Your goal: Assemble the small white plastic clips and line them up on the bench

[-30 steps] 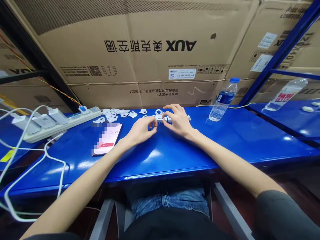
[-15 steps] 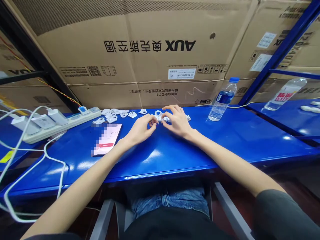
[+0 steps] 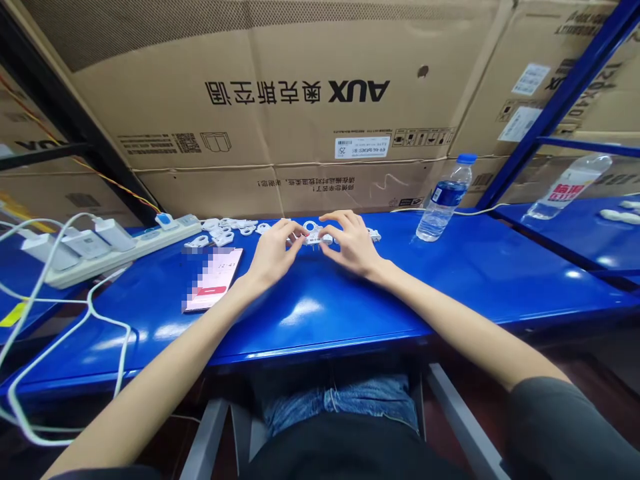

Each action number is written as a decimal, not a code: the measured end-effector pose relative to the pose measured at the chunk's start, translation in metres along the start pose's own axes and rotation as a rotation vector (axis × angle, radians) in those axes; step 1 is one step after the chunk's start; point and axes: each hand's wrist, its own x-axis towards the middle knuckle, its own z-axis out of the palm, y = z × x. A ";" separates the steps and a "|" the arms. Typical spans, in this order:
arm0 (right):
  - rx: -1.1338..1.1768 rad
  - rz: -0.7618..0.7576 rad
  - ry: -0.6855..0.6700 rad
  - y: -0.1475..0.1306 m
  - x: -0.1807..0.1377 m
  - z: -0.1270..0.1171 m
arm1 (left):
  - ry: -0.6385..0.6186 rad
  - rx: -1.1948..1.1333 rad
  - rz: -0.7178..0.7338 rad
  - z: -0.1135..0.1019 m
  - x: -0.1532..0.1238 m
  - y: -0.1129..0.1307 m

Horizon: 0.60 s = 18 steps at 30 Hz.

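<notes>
Both of my hands meet over a small white plastic part [image 3: 312, 233] near the back of the blue table [image 3: 350, 300]. My left hand [image 3: 273, 253] pinches its left end with curled fingers. From the other side, my right hand [image 3: 350, 243] grips the same part between thumb and fingertips. More small white plastic parts [image 3: 227, 230] lie in a loose group to the left of my hands, and another white part [image 3: 374, 234] shows just right of my right hand.
A phone [image 3: 213, 287] lies face up left of my hands. A white power strip [image 3: 115, 243] with chargers and cables runs along the left. A water bottle [image 3: 445, 198] stands at the right. Large cardboard boxes [image 3: 300, 100] wall off the back. A second bottle [image 3: 567, 187] lies on the neighbouring table.
My left hand has moved up and right to close on the white part. The right hand shifted slightly left, still on the part.
</notes>
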 end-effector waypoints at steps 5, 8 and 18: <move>0.006 -0.019 0.008 -0.002 0.000 0.000 | -0.001 0.039 -0.011 -0.002 -0.001 0.003; -0.003 -0.024 0.006 -0.003 0.000 0.000 | -0.022 0.088 -0.018 -0.004 -0.001 0.005; -0.026 -0.054 -0.010 -0.005 0.001 0.000 | -0.010 0.121 -0.070 -0.006 -0.001 0.012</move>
